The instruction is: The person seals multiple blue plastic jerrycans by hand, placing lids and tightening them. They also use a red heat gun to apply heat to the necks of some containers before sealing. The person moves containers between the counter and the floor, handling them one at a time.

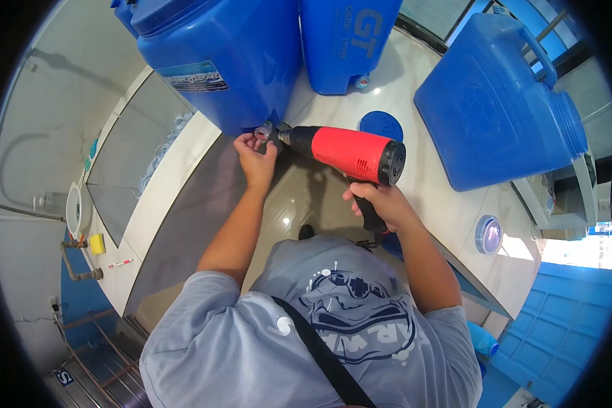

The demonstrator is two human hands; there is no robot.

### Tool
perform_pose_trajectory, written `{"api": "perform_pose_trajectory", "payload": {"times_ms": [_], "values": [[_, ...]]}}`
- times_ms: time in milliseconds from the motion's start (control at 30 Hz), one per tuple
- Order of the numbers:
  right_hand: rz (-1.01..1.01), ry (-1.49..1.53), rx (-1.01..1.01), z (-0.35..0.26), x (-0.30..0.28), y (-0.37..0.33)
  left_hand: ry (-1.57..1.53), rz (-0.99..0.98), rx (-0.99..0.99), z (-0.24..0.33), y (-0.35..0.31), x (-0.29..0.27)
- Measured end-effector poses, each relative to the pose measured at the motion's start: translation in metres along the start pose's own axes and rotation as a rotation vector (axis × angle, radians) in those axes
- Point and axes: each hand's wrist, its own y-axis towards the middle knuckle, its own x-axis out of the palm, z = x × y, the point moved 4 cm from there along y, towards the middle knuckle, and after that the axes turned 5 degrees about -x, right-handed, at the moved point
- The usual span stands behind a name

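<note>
My right hand (381, 206) is wrapped round the black handle of a red heat gun (350, 149). The gun's metal nozzle points left, close to the small spout (263, 131) low on a large blue water jug (231, 61). The spout seems covered in clear, shiny plastic film. My left hand (255, 155) reaches up to it, thumb on one side and fingers on the other, closed at its end. Part of the fingertip contact is too small to make out.
A second blue jug (343, 41) stands behind, and a third blue jug (496, 102) leans at the right. A round blue lid (381, 126) and a clear roll (488, 234) lie on the white counter (432, 204). Leftward are a yellow sponge (97, 243) and a marker (120, 263).
</note>
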Motion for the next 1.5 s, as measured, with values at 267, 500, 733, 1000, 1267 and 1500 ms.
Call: {"api": "perform_pose_trajectory", "payload": {"times_ms": [267, 500, 733, 1000, 1267, 1500], "values": [[-0.067, 0.071, -0.046, 0.013, 0.014, 0.008, -0.306, -0.082, -0.082, -0.010, 0.005, -0.001], [-0.025, 0.205, -0.135, 0.002, -0.007, -0.026, -0.884, -0.050, -0.690, -0.014, 0.008, -0.003], [-0.418, 0.136, 0.850, -0.003, -0.117, -0.203, -0.683, -0.280, -1.189, -0.004, 0.005, -0.005], [0.459, -0.017, -1.278, -0.091, -0.163, -0.483, -0.430, -0.382, -1.137, -0.004, 0.042, -0.005], [1.040, -0.220, -1.195, -0.182, -0.252, -0.514, -0.262, -0.272, -1.096, 0.015, 0.033, -0.002], [1.604, -0.716, -0.517, -0.260, -0.396, -0.442, -0.269, -0.515, -1.117, 0.014, -0.025, -0.014]]}}
